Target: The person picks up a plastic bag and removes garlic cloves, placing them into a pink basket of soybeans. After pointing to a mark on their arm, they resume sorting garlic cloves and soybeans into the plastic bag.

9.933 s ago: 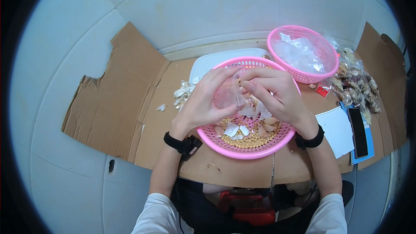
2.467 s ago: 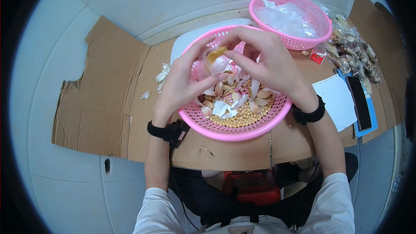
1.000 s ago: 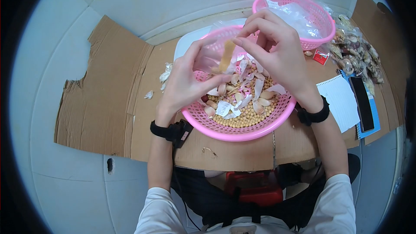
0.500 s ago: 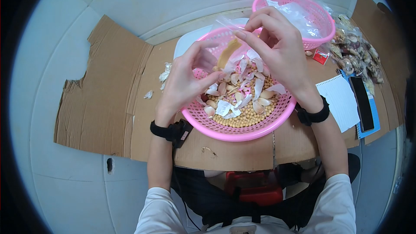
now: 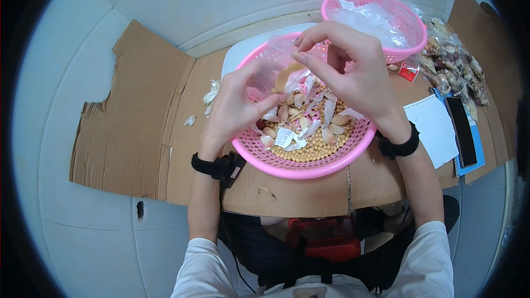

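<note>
Between my hands, above the large pink basket [image 5: 301,174], is a small clear zip bag [image 5: 280,48] with a yellowish-brown strip [image 5: 285,77] showing in it. My left hand [image 5: 234,99] is curled round the bag's lower left side, some fingers hidden behind the plastic. With thumb and fingertips, my right hand [image 5: 356,72] pinches its upper right edge. Below lie dried soybeans [image 5: 314,149], garlic cloves [image 5: 329,136], papery skins [image 5: 329,111] and a white paper label [image 5: 284,137], all in the basket.
A second pink basket [image 5: 420,44] at the back right holds clear bags [image 5: 381,22]. Filled bags [image 5: 455,66], a red packet [image 5: 408,72], a notepad [image 5: 433,127] and a black phone [image 5: 461,132] lie to the right. Garlic skin scraps [image 5: 211,92] lie left on the cardboard [image 5: 298,198].
My right hand has come down slightly, bringing the top of the bag lower. The strip in the bag has tilted and sits a little lower. My left hand stays almost in place.
</note>
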A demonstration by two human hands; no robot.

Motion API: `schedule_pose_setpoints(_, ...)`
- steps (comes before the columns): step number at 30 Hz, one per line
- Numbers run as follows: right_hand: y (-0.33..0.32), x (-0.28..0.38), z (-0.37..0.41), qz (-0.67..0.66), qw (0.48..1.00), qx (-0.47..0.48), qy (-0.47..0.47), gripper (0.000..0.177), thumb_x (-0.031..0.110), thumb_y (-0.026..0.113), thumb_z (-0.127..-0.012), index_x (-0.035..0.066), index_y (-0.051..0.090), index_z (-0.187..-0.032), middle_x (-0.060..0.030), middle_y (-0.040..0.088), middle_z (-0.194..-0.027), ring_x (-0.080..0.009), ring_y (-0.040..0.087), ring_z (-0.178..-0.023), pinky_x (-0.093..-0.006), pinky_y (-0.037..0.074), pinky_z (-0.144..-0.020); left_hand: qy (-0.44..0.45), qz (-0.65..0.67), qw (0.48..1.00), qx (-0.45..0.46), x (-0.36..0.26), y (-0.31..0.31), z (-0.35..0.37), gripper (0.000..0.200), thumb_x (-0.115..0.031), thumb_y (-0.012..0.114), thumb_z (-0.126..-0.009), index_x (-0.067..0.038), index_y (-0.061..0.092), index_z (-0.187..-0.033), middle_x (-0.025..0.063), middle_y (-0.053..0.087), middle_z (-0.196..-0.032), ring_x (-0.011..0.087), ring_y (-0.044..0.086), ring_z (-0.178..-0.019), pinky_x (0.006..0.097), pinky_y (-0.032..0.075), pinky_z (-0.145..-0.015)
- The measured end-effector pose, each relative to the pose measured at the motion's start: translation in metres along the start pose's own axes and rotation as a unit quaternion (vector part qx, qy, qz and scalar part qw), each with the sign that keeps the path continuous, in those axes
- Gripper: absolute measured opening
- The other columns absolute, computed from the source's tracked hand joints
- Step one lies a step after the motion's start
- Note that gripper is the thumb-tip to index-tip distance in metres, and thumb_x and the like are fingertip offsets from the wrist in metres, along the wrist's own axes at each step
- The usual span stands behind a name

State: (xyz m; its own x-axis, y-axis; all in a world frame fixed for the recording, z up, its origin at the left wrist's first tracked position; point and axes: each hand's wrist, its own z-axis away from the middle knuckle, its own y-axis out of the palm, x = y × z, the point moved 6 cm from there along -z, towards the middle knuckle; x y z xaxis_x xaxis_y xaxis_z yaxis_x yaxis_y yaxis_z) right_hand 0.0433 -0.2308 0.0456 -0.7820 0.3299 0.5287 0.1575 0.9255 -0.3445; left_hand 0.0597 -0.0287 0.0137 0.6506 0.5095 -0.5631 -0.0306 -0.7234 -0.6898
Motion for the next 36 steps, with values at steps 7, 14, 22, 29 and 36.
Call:
schedule_pose_setpoints(7, 0.017, 0.002, 0.003, -0.010, 0.996, 0.068, -0.052, 0.019, 0.017, 0.072, -0.092, 0.001, 0.071, -0.101, -0.0155, 0.070, -0.080, -0.0296, 0.066, -0.068, -0.0411, 0.049, -0.062, -0.005, 0.055, 0.998, 0.002, 0.003, 0.002, 0.001, 0.048, -0.008, 0.080, -0.081, -0.001, 0.065, -0.126, 0.0153, 0.076, -0.106, 0.0251, 0.074, -0.095, 0.0362, 0.057, -0.085)
schedule_pose_setpoints(14, 0.030, -0.012, 0.006, 0.002, 0.984, 0.178, 0.021, 0.022, 0.018, 0.063, -0.096, 0.003, 0.068, -0.112, -0.0176, 0.073, -0.091, -0.0371, 0.069, -0.083, -0.0434, 0.054, -0.074, -0.015, 0.006, 0.999, 0.036, -0.004, 0.001, 0.001, 0.047, -0.005, 0.077, -0.083, -0.001, 0.062, -0.127, 0.0169, 0.076, -0.106, 0.0271, 0.074, -0.098, 0.0370, 0.058, -0.086)
schedule_pose_setpoints(22, 0.025, -0.006, 0.006, 0.007, 0.991, 0.137, -0.005, 0.024, 0.010, 0.064, -0.091, 0.000, 0.066, -0.114, -0.0172, 0.074, -0.094, -0.0340, 0.072, -0.086, -0.0418, 0.056, -0.078, 0.002, 0.023, 1.000, 0.012, 0.000, 0.002, 0.001, 0.047, -0.008, 0.078, -0.084, -0.001, 0.062, -0.128, 0.0166, 0.076, -0.106, 0.0268, 0.074, -0.096, 0.0369, 0.058, -0.085)
schedule_pose_setpoints(29, 0.026, -0.013, 0.004, -0.067, 0.988, 0.128, 0.052, 0.020, 0.006, 0.062, -0.092, -0.001, 0.067, -0.110, -0.0166, 0.074, -0.096, -0.0315, 0.072, -0.086, -0.0379, 0.056, -0.076, -0.012, 0.034, 0.999, 0.030, -0.012, 0.001, 0.001, 0.049, -0.008, 0.073, -0.087, -0.001, 0.059, -0.134, 0.0159, 0.076, -0.110, 0.0245, 0.074, -0.100, 0.0359, 0.058, -0.087)
schedule_pose_setpoints(36, 0.026, -0.011, 0.005, -0.019, 0.994, 0.107, -0.015, 0.019, 0.008, 0.061, -0.098, 0.001, 0.066, -0.115, -0.0137, 0.071, -0.093, -0.0248, 0.068, -0.080, -0.0345, 0.053, -0.070, -0.028, 0.105, 0.993, 0.037, -0.001, 0.004, 0.002, 0.042, -0.005, 0.060, -0.091, 0.000, 0.060, -0.133, 0.0172, 0.076, -0.112, 0.0240, 0.075, -0.102, 0.0361, 0.057, -0.090)
